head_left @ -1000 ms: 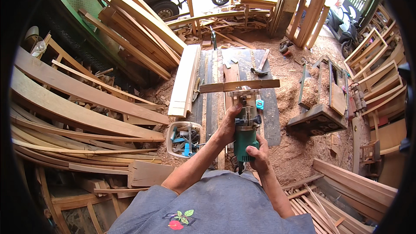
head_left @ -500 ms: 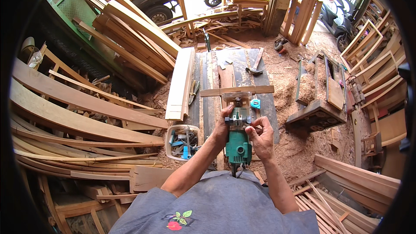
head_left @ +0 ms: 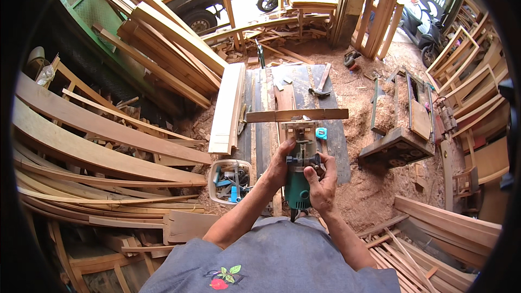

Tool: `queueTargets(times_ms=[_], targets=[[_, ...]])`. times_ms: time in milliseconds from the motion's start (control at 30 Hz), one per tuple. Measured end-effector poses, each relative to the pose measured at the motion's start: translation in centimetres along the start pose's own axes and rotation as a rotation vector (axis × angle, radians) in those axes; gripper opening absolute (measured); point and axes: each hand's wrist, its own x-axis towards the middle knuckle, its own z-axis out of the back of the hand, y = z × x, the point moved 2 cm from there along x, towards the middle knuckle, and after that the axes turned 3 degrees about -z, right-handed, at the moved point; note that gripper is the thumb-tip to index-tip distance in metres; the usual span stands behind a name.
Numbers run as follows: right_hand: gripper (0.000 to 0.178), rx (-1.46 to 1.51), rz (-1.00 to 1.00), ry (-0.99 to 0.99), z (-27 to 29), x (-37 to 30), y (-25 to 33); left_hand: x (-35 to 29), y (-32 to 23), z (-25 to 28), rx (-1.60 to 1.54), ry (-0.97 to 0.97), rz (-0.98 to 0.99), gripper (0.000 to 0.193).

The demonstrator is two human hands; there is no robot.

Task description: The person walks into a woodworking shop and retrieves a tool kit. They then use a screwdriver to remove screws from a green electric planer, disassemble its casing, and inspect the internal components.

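A green trim router (head_left: 297,191) is held upright-on-end before my body, its body toward me and its clear base pointing away. A wooden strip (head_left: 297,115) lies crosswise at the base end; whether it is fastened there I cannot tell. My left hand (head_left: 279,164) is wrapped around the router's left side, thumb up along the base. My right hand (head_left: 324,185) is closed at the dark clamp knob on the right side, thumb against the body. Beyond on the table (head_left: 337,109) sit a turquoise tape measure (head_left: 321,133) and a hammer (head_left: 321,88).
Pale planks (head_left: 227,111) lie along the table's left side. A plastic bin (head_left: 211,198) of tools stands nearer me. Long curved boards (head_left: 108,144) fill the left; a machine (head_left: 399,144) stands in sawdust on the right. Stacked lumber (head_left: 450,233) lies near right.
The router has tilted, so more of its base shows and less of its green body. The strip appears slightly larger. My right hand has shifted slightly nearer me, with its fingers around the knob.
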Motion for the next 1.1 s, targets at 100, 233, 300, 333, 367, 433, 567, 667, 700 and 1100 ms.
queueTargets(times_ms=[100, 233, 300, 333, 367, 433, 567, 667, 700, 1100], targets=[[0.066, 0.047, -0.040, 0.013, 0.1, 0.0, -0.4, 0.0, 0.5, 0.2, -0.037, -0.031, 0.022, 0.072], [0.066, 0.063, -0.058, 0.015, 0.2, -0.6, -1.4, -0.3, 0.9, 0.6, -0.009, -0.027, 0.022, 0.072], [0.076, 0.111, -0.031, -0.005, 0.4, -1.3, -1.8, -0.6, 1.0, 0.6, 0.008, -0.001, 0.000, 0.072], [0.080, 0.165, -0.016, 0.030, 0.6, -1.8, -1.8, -0.6, 1.0, 0.6, 0.024, 0.003, -0.024, 0.072], [0.084, 0.201, -0.002, 0.085, 0.5, -2.2, -1.8, -0.8, 1.0, 0.5, 0.021, 0.028, -0.038, 0.072], [0.080, 0.144, -0.157, 0.257, 0.8, -3.3, -1.8, -0.7, 0.8, 0.1, 0.001, 0.047, -0.063, 0.076], [0.068, 0.298, -0.218, 0.210, 0.9, -4.0, -1.2, -0.7, -0.2, -1.2, 0.081, 0.160, -0.142, 0.083], [0.061, 0.217, -0.080, 0.152, 0.9, -4.1, -0.6, -1.1, -0.8, -2.3, 0.145, 0.173, -0.169, 0.087], [0.061, 0.249, -0.103, 0.144, 0.9, -4.1, -0.6, -1.2, -0.9, -2.6, 0.156, 0.177, -0.164, 0.088], [0.059, 0.416, -0.167, 0.181, 1.2, -4.4, -1.8, -1.9, -1.6, -3.3, 0.206, 0.223, -0.128, 0.094]])
